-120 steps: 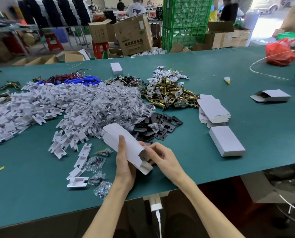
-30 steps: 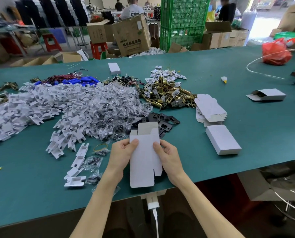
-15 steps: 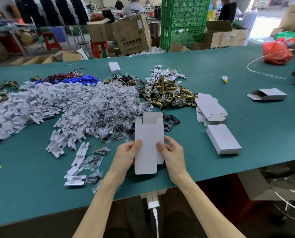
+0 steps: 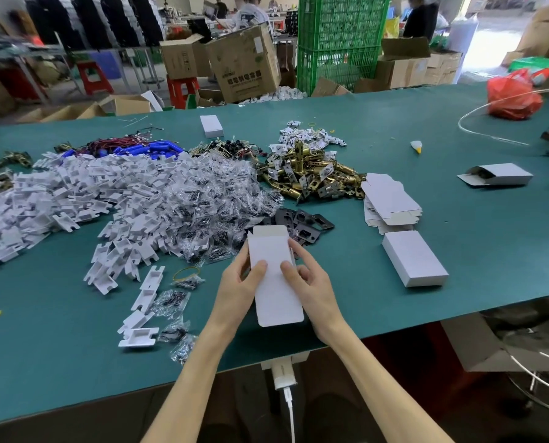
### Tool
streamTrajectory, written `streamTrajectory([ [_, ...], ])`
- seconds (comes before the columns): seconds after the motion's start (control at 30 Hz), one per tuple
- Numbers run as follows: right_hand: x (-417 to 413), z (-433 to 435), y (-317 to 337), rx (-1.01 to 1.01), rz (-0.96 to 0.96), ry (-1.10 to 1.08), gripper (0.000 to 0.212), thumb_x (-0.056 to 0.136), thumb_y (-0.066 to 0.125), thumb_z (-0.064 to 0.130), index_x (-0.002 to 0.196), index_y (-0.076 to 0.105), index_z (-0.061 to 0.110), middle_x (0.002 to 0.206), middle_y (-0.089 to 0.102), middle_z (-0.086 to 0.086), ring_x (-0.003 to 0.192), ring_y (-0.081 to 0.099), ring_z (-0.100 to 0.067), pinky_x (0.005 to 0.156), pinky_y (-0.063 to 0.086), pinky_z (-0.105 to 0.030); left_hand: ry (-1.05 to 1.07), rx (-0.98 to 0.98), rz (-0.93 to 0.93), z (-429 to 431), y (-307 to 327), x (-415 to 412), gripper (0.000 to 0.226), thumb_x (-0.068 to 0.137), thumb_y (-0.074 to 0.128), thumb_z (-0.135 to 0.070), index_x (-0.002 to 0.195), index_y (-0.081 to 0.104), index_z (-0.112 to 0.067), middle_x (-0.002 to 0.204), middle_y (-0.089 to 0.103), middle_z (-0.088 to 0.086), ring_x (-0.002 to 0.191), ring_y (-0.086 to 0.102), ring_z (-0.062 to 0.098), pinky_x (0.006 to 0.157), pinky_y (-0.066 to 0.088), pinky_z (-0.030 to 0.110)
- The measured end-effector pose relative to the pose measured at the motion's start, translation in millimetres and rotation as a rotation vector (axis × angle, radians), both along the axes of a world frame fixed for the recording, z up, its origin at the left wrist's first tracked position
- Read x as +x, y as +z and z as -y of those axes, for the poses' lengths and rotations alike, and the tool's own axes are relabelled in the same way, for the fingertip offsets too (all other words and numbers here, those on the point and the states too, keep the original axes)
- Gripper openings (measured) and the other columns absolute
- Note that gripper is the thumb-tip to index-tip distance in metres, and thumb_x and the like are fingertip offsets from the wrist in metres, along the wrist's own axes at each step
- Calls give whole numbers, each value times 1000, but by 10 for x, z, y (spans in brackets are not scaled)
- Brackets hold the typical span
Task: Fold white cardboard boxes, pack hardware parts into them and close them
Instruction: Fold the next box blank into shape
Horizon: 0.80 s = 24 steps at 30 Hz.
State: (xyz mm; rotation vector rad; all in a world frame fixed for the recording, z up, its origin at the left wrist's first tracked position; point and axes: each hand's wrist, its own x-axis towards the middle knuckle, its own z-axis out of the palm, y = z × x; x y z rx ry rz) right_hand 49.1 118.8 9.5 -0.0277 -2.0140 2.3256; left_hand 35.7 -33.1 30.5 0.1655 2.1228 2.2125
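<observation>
- Box blank (image 4: 274,276): white cardboard, held above the near edge of the table (image 4: 458,251), both end flaps unfolded; judged to be at the forming step, with nothing visible inside.
- Left hand (image 4: 239,287) grips the blank's left edge, thumb on its face; right hand (image 4: 308,286) grips the right edge likewise.
- Closed box (image 4: 413,259) lies to the right, apparently finished; contents not visible.
- Flat blanks (image 4: 389,201) are stacked just beyond it, awaiting folding.
- Open-ended box (image 4: 498,175) lies far right; contents cannot be determined.
- Brass latch parts (image 4: 311,174), black plates (image 4: 311,222), bagged screws (image 4: 186,199) and white plastic pieces (image 4: 43,199) lie loose in piles: packing largely remains.
</observation>
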Motion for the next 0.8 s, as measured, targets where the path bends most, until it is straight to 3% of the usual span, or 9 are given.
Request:
streamTrajectory([
  [0.1,-2,9,5,-3,-7,36,55,98,62,39,148,42,31,102,76,-11,92,75,-28,78,62,-47,26,50,7,8,11,15,41,106,58,-18,141,55,-38,123,74,-7,99,75,21,69,61,31],
  [0.2,-17,28,-11,13,-23,12,54,99,60,41,149,41,31,104,76,-9,96,74,-25,84,61,-47,33,76,1,19,3,21,46,105,59,-14,141,52,-42,131,70,-9,108,73,22,79,64,38],
  [0.33,-26,39,-19,81,-53,-67,46,94,60,50,138,52,37,99,69,-7,90,71,-22,73,60,-36,65,93,5,13,-28,30,59,104,59,-11,152,43,-41,138,67,-5,114,70,25,88,63,45],
  [0.47,-33,22,-41,48,-49,-109,34,98,62,41,131,56,35,105,66,-13,94,69,-29,75,58,-40,76,33,8,2,-61,44,48,105,60,-17,146,50,-38,129,70,1,104,73,30,78,64,44],
  [0.57,-30,11,-46,35,-28,-114,40,98,65,35,137,55,33,107,68,-10,95,71,-20,81,59,-39,60,-1,28,2,-71,50,39,104,61,-21,139,56,-38,119,71,6,95,74,31,69,63,39],
  [0.7,-25,3,-50,21,2,-78,37,102,62,23,138,61,20,115,74,4,96,69,-15,83,58,-45,50,-2,39,14,-74,31,31,105,60,-20,133,59,-34,115,72,9,93,74,33,72,63,46],
  [0.8,-1,-4,-22,11,-6,-67,30,102,61,21,132,66,19,112,74,3,91,67,-13,76,57,-36,49,20,34,22,-71,19,24,104,61,-20,127,62,-29,114,73,9,92,74,29,72,63,44],
])
